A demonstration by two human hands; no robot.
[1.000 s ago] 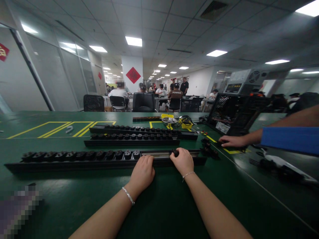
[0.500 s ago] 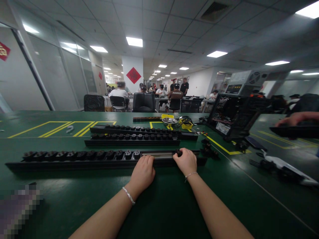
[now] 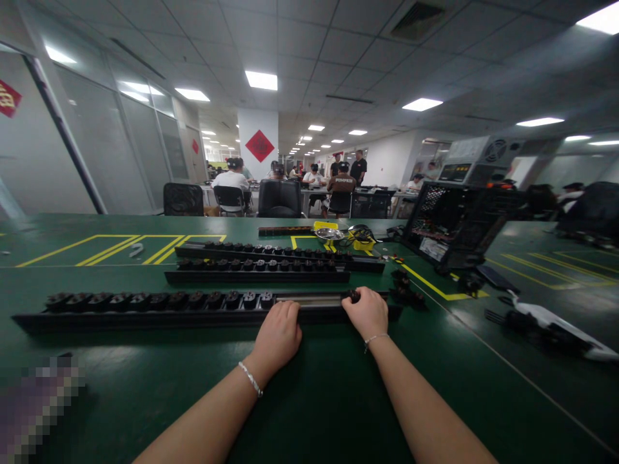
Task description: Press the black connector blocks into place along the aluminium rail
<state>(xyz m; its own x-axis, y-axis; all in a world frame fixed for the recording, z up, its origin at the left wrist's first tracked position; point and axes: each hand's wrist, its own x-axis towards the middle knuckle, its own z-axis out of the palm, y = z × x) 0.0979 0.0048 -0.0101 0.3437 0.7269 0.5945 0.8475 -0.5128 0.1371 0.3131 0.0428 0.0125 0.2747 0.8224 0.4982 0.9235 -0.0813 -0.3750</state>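
Observation:
A long black power strip rail (image 3: 145, 316) lies across the green table in front of me, its left part filled with several black socket modules (image 3: 159, 299). The right stretch of the rail shows a bare metal channel (image 3: 309, 300). My left hand (image 3: 278, 335) is curled over the rail's near edge, fingers closed against it. My right hand (image 3: 368, 314) pinches a black socket module (image 3: 354, 296) at the channel's right end.
Two more filled black rails (image 3: 256, 270) lie behind. Loose black modules (image 3: 403, 290) sit right of my rail. Further back are a metal bowl (image 3: 327, 233), yellow parts, a black mesh computer case (image 3: 449, 225) and a white-and-black tool (image 3: 551, 325). People sit at distant tables.
My right hand with the module has slid a little to the right along the rail. The other person's arm at the right has pulled out of view. My left hand has stayed put.

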